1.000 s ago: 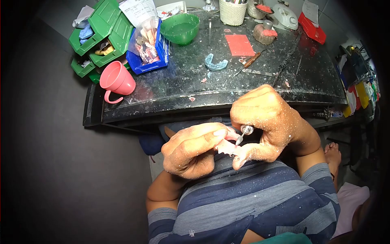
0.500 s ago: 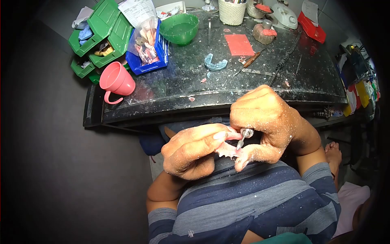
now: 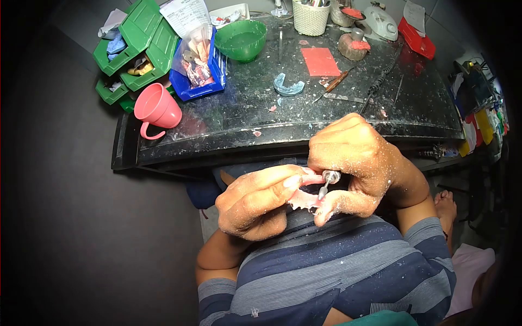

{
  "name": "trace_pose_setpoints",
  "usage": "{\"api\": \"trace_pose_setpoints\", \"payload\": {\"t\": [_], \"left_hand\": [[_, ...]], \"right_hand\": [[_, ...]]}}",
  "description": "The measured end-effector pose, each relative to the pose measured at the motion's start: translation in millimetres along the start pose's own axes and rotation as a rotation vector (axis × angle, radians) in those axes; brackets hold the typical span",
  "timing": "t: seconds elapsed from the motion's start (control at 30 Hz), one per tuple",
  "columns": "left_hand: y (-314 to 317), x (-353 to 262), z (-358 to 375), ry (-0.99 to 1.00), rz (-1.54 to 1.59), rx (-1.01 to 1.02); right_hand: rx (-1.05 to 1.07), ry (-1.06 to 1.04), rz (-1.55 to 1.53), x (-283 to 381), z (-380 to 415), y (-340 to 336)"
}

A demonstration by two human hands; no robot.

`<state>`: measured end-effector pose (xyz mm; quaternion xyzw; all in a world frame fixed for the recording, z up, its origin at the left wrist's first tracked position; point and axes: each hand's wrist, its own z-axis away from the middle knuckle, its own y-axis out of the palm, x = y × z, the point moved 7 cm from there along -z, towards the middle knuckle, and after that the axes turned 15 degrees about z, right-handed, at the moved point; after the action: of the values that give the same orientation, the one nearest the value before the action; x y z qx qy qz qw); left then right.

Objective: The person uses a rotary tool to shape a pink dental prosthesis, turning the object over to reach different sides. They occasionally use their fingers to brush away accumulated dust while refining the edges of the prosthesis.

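Between its fingertips, my left hand (image 3: 260,202) is closed on a pink denture base (image 3: 304,200) with a jagged edge. My right hand (image 3: 356,168) grips a rotary handpiece (image 3: 331,176), most of it hidden in the fist. Its grey bur (image 3: 322,193) points down and lies at the denture base's right part; whether it touches cannot be made out. The right thumb reaches under the bur, against the right end of the pink piece. White dust speckles both hands.
On the dusty black bench (image 3: 234,117) are a blue horseshoe-shaped piece (image 3: 289,86), a pink wax sheet (image 3: 321,61), a wooden-handled tool (image 3: 338,81), and a green bowl (image 3: 242,41). A pink mug (image 3: 157,106) stands at the left edge beside a blue bin (image 3: 198,89) and green bins (image 3: 152,49).
Both hands stay almost in place. The bur and handpiece have shifted very slightly to the right, and the denture base has tilted a little.
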<state>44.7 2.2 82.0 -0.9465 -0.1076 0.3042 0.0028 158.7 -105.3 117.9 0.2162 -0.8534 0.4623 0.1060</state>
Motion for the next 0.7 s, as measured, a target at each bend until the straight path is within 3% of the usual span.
{"api": "trace_pose_setpoints", "payload": {"t": [0.7], "left_hand": [[1.0, -0.6, -3.1, -0.014, -0.05, 0.019]], "right_hand": [[0.041, 0.018, 0.014, -2.5, 0.5, -0.6]]}}
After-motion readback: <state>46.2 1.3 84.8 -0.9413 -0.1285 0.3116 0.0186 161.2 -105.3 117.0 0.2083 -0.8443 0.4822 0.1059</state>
